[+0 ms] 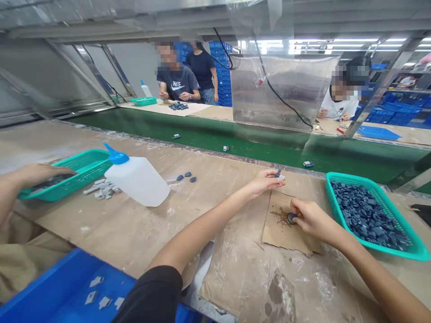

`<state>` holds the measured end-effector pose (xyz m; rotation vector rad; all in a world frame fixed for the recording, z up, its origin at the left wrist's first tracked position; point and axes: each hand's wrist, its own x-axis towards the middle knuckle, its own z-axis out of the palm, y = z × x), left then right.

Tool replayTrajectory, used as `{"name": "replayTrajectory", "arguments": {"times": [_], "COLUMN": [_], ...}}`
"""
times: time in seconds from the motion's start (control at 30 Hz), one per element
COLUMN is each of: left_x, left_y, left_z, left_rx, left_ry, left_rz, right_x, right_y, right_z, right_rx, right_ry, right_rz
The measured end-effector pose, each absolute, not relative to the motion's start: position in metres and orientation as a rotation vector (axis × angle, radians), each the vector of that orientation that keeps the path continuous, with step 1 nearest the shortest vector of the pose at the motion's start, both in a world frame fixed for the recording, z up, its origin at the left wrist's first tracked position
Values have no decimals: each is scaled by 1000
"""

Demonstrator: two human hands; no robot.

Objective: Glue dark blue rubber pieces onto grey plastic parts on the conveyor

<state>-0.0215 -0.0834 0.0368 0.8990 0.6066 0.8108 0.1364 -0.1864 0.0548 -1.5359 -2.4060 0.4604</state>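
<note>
Between the fingertips of my left hand [266, 183] is a small part, white at one side with a dark tab [278, 173]. My right hand [308, 216] pinches a small dark blue piece [291, 218] low over a torn cardboard square [274, 232]. Wet brown spots [281, 216] mark the cardboard around that piece. To the right stands a green basket [400, 251] full of similar dark blue pieces [367, 215]. A white squeeze bottle [138, 181] with a blue nozzle lies tilted at the left, and a few dark pieces [187, 174] rest beyond it.
A green conveyor belt [198, 134] runs behind the table, carrying several small parts. Another person's hand [43, 172] reaches into a green basket [94, 157] at left, near grey pieces [104, 188]. A blue bin [67, 278] sits below. Other people work across the belt.
</note>
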Motion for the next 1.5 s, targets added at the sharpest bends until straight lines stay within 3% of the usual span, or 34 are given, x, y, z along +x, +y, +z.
{"name": "replayTrajectory", "arguments": {"times": [0.27, 0.47, 1.0, 1.27, 1.4, 1.5], "left_x": [-20, -16, -11, -2, 21, 37], "left_y": [-91, -106, -118, -132, -76, -20], "left_z": [39, 48, 53, 57, 49, 40], "left_rx": [1022, 1188, 1558, 1860, 2099, 2154], "left_ry": [570, 508, 585, 675, 723, 1167], "left_rz": [774, 678, 665, 933, 774, 753], "right_x": [159, 158, 153, 149, 177, 224], "right_y": [-180, -179, -177, -183, -169, -159], "right_z": [80, 98, 78, 83, 80, 73], "right_rx": [-1401, -1248, -1298, -1353, -1594, -1814], "right_ry": [-1754, -1192, -1249, -1504, -1808, -1992], "right_rz": [928, 993, 974, 611, 98, -170]}}
